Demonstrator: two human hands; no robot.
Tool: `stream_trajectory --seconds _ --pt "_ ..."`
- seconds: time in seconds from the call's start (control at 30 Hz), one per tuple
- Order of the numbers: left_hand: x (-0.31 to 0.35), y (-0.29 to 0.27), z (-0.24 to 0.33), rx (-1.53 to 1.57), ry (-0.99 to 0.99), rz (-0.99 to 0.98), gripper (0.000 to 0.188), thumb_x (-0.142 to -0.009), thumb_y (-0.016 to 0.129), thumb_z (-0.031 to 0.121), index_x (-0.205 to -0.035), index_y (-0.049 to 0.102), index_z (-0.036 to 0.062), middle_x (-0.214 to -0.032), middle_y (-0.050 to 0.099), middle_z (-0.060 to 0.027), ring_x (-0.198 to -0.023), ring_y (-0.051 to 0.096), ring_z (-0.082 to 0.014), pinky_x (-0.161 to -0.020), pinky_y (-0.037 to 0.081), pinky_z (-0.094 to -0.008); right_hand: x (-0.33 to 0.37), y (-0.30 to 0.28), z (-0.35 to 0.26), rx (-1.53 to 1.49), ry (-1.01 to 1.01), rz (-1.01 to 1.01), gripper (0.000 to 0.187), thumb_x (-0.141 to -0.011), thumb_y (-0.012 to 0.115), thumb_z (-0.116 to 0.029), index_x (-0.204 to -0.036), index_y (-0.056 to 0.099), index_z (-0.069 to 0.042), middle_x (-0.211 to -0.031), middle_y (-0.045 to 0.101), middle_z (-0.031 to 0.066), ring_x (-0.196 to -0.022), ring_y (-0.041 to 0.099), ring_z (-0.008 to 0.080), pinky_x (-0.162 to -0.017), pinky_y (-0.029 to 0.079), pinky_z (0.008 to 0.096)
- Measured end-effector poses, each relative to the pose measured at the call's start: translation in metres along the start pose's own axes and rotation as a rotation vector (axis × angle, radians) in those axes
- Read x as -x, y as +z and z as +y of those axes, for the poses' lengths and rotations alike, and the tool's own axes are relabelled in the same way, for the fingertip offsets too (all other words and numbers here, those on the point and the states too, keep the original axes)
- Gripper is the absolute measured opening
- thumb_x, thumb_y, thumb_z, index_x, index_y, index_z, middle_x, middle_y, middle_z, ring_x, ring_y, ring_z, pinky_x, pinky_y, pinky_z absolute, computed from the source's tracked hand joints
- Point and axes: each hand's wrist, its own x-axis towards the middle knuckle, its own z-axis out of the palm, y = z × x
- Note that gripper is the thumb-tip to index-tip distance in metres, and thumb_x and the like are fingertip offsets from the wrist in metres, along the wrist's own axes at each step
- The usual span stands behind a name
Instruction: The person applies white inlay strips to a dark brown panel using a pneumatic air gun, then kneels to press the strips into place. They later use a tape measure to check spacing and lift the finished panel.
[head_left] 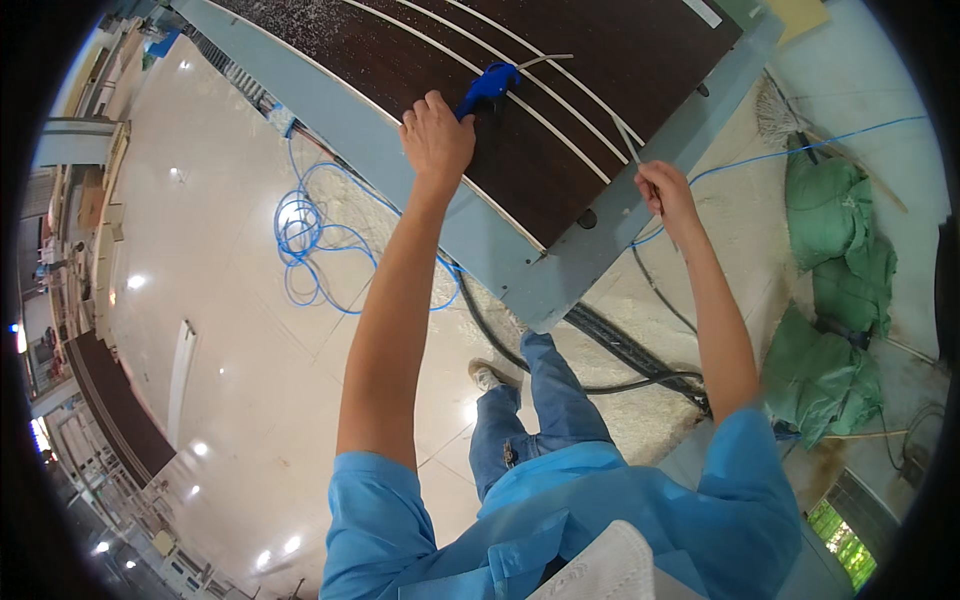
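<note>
My left hand (438, 140) rests on the near-left edge of a dark brown board (560, 160), its fingers apart. Close beside its thumb is a blue hand tool (490, 88) with a thin pale nozzle, looking like an air blow gun; I see no grip on it. Several narrow white lines (560, 135) curve along the board. At the board's right corner my right hand (667, 190) is closed on a thin pale strip (627, 136), which points up over the board's edge. Whether the strip joins one of the white lines I cannot tell.
The board lies on a grey-blue table (540, 290). A blue hose (300, 225) coils on the floor at left, and black cables (640, 350) run under the table. Green sacks (825, 375) and a broom (785, 115) stand at right. White dust speckles the board's far end.
</note>
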Motion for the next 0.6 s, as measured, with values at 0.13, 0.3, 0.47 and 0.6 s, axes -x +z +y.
stream_trajectory --seconds 0.13,0.3,0.47,0.6 --pt "-0.007 0.001 -0.013 -0.007 0.054 -0.18 0.035 -0.084 0.076 0.027 -0.108 0.064 0.0041 -0.105 0.071 -0.0148 -0.102 0.067 -0.0367 -0.09 0.052 -0.0474 0.058 0.003 0.043 -0.177 0.077 0.077 0.027 -0.097 0.064 -0.03 -0.081 0.062 -0.008 -0.063 0.052 -0.0028 -0.05 0.04 0.0047 -0.044 0.027 0.0231" --pt "0.034 -0.037 -0.036 0.367 -0.012 -0.11 0.025 -0.087 0.07 0.021 -0.096 0.06 -0.0002 -0.084 0.066 -0.014 -0.078 0.065 -0.0334 -0.07 0.049 -0.0467 0.154 0.028 0.117 -0.096 0.264 -0.038 0.03 -0.098 0.062 -0.033 -0.077 0.061 -0.011 -0.064 0.051 -0.0039 -0.057 0.045 0.0047 -0.05 0.029 0.0229" --pt "0.166 -0.092 -0.09 0.903 -0.519 -0.1 0.016 -0.086 0.068 0.011 -0.095 0.055 0.0082 -0.071 0.048 0.0021 -0.06 0.048 -0.0089 -0.053 0.04 -0.0287 0.222 0.061 0.185 0.136 0.353 -0.259 0.036 -0.096 0.069 -0.034 -0.076 0.066 -0.005 -0.064 0.059 -0.0004 -0.059 0.053 0.0081 -0.055 0.04 0.028" --pt "0.294 -0.116 -0.129 1.099 -0.8 -0.113 0.014 -0.09 0.058 0.018 -0.101 0.052 0.011 -0.073 0.049 0.0015 -0.055 0.045 -0.0086 -0.05 0.041 -0.0263 0.231 0.065 0.214 0.483 0.336 -0.481 0.036 -0.092 0.071 -0.039 -0.081 0.069 -0.004 -0.066 0.063 0.0067 -0.064 0.061 0.0163 -0.06 0.046 0.0355"
